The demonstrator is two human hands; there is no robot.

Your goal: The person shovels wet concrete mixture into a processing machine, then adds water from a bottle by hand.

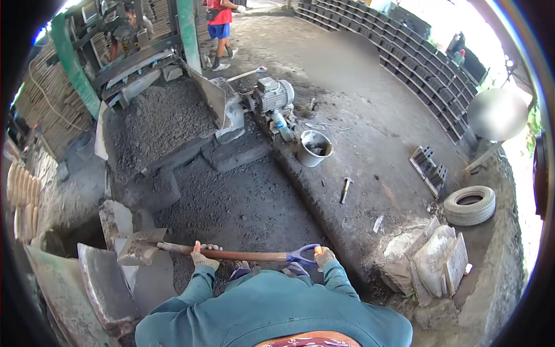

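Across the front of my body lies a shovel (248, 255) with a wooden shaft, held roughly level. My left hand (205, 257), in a pale glove, is closed round the shaft toward its left end. My right hand (324, 256), gloved with orange at the fingers, is closed at the blue D-shaped handle (302, 255). The shovel's blade (140, 247) points left, in front of curved metal sheets (108, 283). Below the shaft my shoes partly show on the dark, gritty floor (231, 202) of a sunken pit.
A heap of grey aggregate (165, 115) fills a hopper ahead on the left. Along the ledge are a motor (274, 95), a bucket (315, 148) and a hammer (346, 190). Stacked sacks (433, 254) and a tyre (469, 206) lie right. A person (219, 29) in red stands farther back.
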